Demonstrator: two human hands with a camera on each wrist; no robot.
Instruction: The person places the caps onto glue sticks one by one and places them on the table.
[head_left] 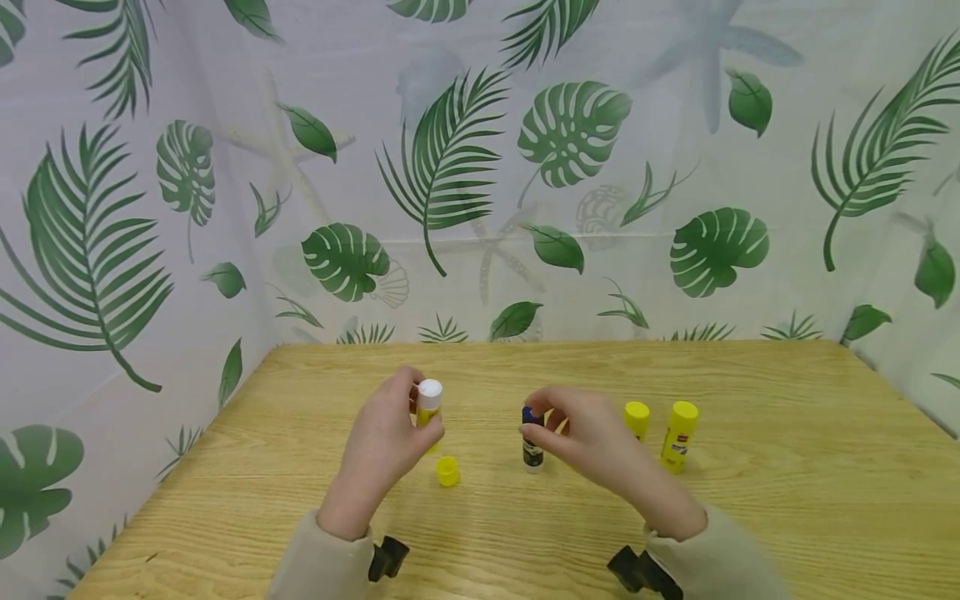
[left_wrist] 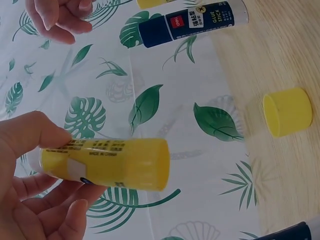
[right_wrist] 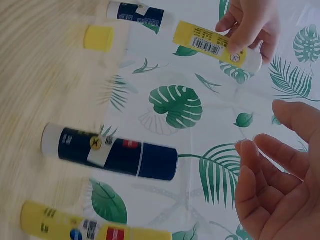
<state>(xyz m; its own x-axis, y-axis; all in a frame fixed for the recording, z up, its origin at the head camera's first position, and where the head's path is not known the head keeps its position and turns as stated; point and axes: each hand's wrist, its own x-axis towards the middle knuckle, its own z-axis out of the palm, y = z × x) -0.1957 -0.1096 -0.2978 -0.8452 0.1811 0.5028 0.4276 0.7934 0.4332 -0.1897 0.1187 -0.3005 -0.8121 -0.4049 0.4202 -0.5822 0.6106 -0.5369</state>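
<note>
My left hand (head_left: pixel 384 433) pinches a yellow glue stick (left_wrist: pixel 115 162) between thumb and fingers, its white end (head_left: pixel 431 392) upward, above the wooden table. A loose yellow cap (head_left: pixel 447 472) stands on the table just below it. My right hand (head_left: pixel 588 433) hovers beside an upright navy glue stick (right_wrist: pixel 110 151), fingers loosely bent. In the right wrist view those fingertips are apart from the stick's navy cap (right_wrist: pixel 157 162). A second navy glue stick (right_wrist: pixel 140 14) stands near the left hand; in the head view the left hand hides it.
Two yellow glue sticks, one partly hidden (head_left: pixel 637 419) and one in fuller view (head_left: pixel 679 436), stand to the right, behind my right forearm. The wooden table (head_left: pixel 525 542) meets a leaf-printed cloth (head_left: pixel 465 283) at the back and sides.
</note>
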